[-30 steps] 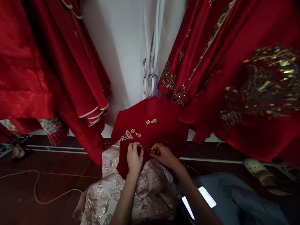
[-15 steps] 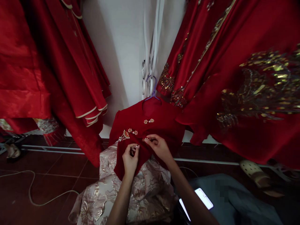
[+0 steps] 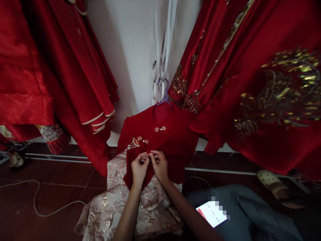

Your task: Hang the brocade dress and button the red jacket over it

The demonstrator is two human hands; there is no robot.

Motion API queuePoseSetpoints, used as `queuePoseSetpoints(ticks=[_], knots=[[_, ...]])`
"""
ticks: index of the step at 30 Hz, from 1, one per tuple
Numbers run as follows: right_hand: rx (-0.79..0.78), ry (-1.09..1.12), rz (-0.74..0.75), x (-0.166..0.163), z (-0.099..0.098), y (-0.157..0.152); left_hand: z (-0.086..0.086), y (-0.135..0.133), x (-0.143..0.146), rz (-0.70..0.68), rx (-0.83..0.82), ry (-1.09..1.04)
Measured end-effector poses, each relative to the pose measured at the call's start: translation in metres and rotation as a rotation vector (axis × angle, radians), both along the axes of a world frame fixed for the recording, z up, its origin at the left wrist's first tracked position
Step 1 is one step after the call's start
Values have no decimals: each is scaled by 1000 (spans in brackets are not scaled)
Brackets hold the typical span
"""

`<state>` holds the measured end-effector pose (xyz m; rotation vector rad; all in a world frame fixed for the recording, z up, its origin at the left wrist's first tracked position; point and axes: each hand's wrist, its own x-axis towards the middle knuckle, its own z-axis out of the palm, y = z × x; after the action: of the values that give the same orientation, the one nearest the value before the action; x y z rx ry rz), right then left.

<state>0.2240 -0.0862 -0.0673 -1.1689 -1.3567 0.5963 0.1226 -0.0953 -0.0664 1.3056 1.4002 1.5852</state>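
A small dark red velvet top [image 3: 173,137] hangs on a purple hanger [image 3: 164,95] in front of me. Pearl clasps [image 3: 160,129] fasten its chest, and a beaded fan-shaped ornament [image 3: 134,143] sits at its left side. My left hand [image 3: 139,169] and my right hand [image 3: 158,165] meet at the top's lower front edge. Both pinch the fabric around a small pearl fastener there, fingertips touching. Under the top lies a pale pink and gold brocade skirt [image 3: 117,207].
Long red satin gowns [image 3: 50,77] hang at the left, and gold-embroidered red gowns [image 3: 263,87] at the right. A lit phone [image 3: 212,214] rests on grey cloth at the lower right. A white cable [image 3: 37,201] trails over the dark tiled floor. A pale slipper [image 3: 272,180] lies at the right.
My right hand has moved left along the top's front edge until it meets my left hand. The phone screen now shows a red and white display.
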Motion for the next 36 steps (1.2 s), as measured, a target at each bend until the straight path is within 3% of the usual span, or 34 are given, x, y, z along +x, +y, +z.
queuePoseSetpoints(ticks=[14,20,27,36], knots=[[-26,-5,14,2,1,-2,3,-6,0,-5,28,131],[-12,84,19,2,-2,-3,4,-6,3,129,94,128],[-21,98,-26,3,-8,0,5,-7,4,78,110,154],[-7,54,20,3,-8,0,7,-8,6,38,43,65]])
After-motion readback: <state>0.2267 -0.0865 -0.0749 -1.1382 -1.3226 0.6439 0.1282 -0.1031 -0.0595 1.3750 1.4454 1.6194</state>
